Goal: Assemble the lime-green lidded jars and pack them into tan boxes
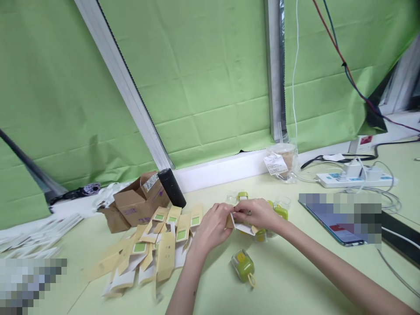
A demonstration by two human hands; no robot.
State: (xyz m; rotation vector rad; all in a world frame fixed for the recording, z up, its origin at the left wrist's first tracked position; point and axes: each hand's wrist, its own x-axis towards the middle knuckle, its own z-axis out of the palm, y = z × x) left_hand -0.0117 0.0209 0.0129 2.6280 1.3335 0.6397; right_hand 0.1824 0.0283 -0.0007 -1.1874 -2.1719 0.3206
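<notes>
A green fabric backdrop [203,78] is hanging across the whole rear of the station, with a metal upright [274,70] standing in front of it. The pale green counter [295,280] is carrying all items.

At the left centre, a loose pile of tan card sleeves [157,249] with green square windows is lying fanned out and overlapping. Behind it, an open brown cardboard box [136,203] is resting on its side. It is bearing a white label and purple print, both too small to read. A black cylinder [171,188] is leaning against the box.

At the right, a flat screen device [328,214] is lying near a white power strip [356,178] with plugs in it. A clear plastic cup [284,159] is carrying a printed label, illegible at this size.

At the centre, the left hand [213,227] and the right hand [257,214] are meeting over the counter. Both are pinching one card sleeve [242,227], the left at its near end and the right along its top edge, with fingers pressed together. The card sleeve is being held just above the counter, between the pile and a cluster of green cases [280,211]. One further green case [243,265] is lying alone in front of the hands.
</notes>
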